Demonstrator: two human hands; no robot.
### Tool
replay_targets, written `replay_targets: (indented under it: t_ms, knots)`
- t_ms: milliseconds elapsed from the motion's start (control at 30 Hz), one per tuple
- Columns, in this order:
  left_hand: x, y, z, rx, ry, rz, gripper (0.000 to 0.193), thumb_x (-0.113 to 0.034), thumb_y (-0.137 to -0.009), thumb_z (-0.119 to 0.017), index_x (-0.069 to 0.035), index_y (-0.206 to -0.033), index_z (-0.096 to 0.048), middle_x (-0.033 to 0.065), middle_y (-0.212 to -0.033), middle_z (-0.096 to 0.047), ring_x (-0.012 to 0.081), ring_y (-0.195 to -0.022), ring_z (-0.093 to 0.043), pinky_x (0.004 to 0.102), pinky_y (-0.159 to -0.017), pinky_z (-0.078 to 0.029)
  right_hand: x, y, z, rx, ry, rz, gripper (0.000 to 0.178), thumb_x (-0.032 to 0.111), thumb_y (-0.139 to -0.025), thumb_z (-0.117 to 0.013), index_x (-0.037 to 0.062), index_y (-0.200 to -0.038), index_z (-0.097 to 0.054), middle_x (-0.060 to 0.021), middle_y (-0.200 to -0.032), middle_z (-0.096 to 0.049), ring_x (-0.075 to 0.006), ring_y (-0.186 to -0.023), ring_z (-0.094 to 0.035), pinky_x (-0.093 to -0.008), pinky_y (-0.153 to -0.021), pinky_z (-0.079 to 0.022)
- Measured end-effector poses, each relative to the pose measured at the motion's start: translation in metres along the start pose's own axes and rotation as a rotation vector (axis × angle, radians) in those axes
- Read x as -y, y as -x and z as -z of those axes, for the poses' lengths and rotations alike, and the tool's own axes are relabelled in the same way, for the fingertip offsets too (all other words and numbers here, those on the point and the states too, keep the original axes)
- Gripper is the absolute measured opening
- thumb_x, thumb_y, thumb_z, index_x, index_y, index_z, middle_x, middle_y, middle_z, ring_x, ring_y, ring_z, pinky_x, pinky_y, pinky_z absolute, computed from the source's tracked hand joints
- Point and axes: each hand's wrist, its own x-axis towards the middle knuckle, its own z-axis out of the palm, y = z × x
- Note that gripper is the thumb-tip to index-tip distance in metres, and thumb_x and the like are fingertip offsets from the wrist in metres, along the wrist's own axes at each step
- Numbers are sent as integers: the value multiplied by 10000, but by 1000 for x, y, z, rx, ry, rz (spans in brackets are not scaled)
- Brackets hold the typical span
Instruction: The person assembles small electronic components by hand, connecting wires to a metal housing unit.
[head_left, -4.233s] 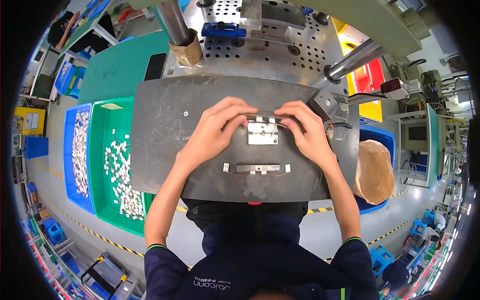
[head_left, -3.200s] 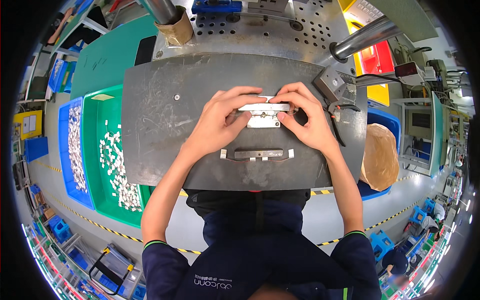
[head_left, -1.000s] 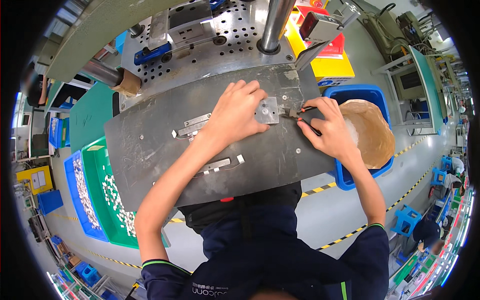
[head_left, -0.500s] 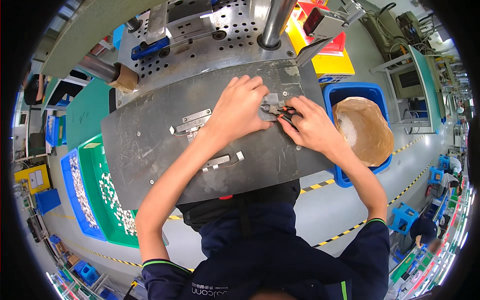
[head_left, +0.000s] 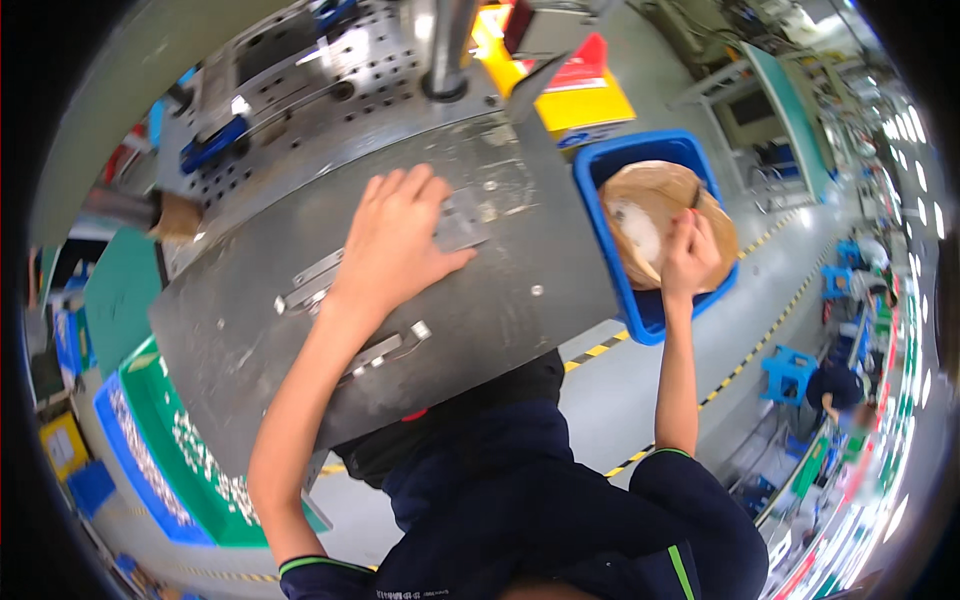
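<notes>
In the head view, we saw the person's left hand (head_left: 395, 245) palm down over the middle of the dark grey surface (head_left: 250, 380), towards its far edge. Its thumb stood well apart from the fingers, with a flat metal block (head_left: 460, 222) showing between them; whether they gripped the block or only rested against it, we could not tell. The block lay nearer the surface's right edge than its left.

We found the right hand (head_left: 690, 258) beyond that right edge, raised over a blue bin (head_left: 590, 190). It was curled closed around a dark tool (head_left: 697, 196), whose end stuck up past the fingers, too blurred for us to make out its shape. The bin had a brown paper lining (head_left: 655, 178), and we could see a whitish heap (head_left: 640, 235) inside it.

Left of the block, partly behind the left forearm, we saw a metal strip (head_left: 318, 268) lying on the surface. A second metal strip (head_left: 376, 352) lay closer to the near edge, with a white connector (head_left: 419, 329) just beside its right end.

Off the surface's left edge we saw a green tray (head_left: 150, 388) with small white pieces (head_left: 190, 440) strewn in it, and a blue tray (head_left: 192, 535) against its outer side. Past the far edge we saw a perforated metal plate (head_left: 385, 100) with an upright metal post (head_left: 449, 50).
</notes>
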Motion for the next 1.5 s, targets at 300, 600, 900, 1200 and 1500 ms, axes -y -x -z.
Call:
replay_targets:
  t_ms: [300, 600, 900, 1200, 1500]
  knots:
    - [-4, -6, 3, 87, 54, 39, 570, -280, -661, -933, 30, -1073, -690, 157, -1083, -649, 337, -1075, -621, 432, -987, -487, -196, 35, 75, 112, 390, -332, 441, 374, -1055, -628, -46, -1109, -754, -169, -992, -785, -300, -848, -734, -319, -788, -516]
    - [-30, 12, 24, -111, 388, 307, 524, -277, -628, -969, 46, -955, -718, 111, -870, -672, 270, -791, -710, 373, -773, -574, 126, 54, 5, 333, -605, -369, 418, 231, -1135, -475, -89, -955, -675, -59, -953, -686, -58, -743, -493, -248, -735, -404]
    - [-45, 75, 44, -238, 1378, 378, 573, 113, -770, -880, 55, -1278, -622, 114, -1094, -762, 194, -994, -755, 325, -854, -638, 208, 77, -30, 803, -766, -56, 300, 68, -993, -659, -97, -743, -653, -245, -1226, -629, -327, -1041, -636, -352, -893, -490]
    - [-75, 106, 66, -413, 8, 337, 508, -156, -599, -959, -25, -962, -628, 100, -956, -692, 238, -781, -721, 355, -663, -574, 170, 57, -35, 247, -230, 58, 297, 58, -990, -659, -63, -733, -574, -102, -863, -643, -164, -660, -527, -324, -577, -405]
    - [-63, 177, 72, -71, 178, 181, 557, -191, -554, -895, -16, -1047, -701, 89, -957, -583, 291, -840, -628, 411, -742, -545, -261, -6, 84, 125, 273, -632, 464, 386, -1060, -628, -45, -969, -774, -66, -874, -750, -202, -812, -711, -339, -730, -516]
